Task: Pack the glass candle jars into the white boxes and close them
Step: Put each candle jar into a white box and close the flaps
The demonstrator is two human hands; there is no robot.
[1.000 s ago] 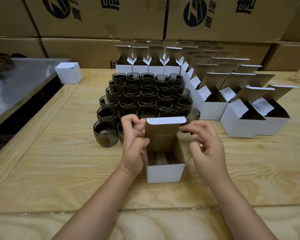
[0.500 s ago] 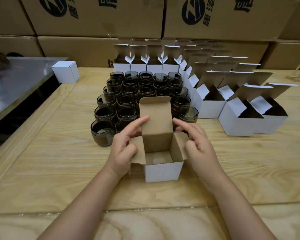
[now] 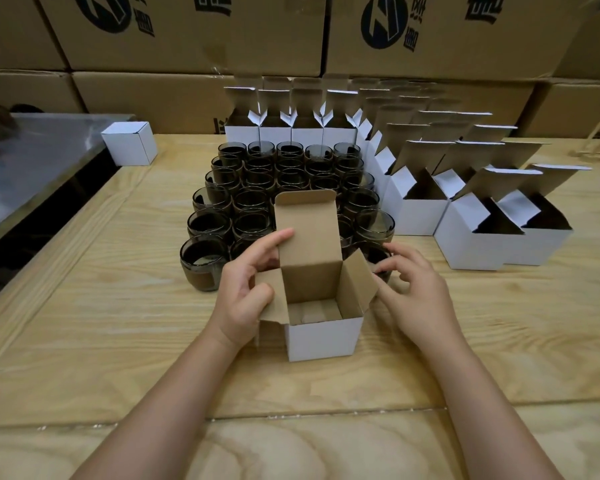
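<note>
My left hand (image 3: pixel 243 289) pinches the empty box (image 3: pixel 321 336) by a side flap. My right hand (image 3: pixel 413 299), the nearer one, curls at a jar (image 3: pixel 374 252) just beyond it; grip unclear.

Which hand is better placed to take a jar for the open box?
The right hand, I think: it holds nothing and its fingertips are at a jar beside the right flap of the open box. The left hand pinches that box by its left flap, which steadies it.
</note>
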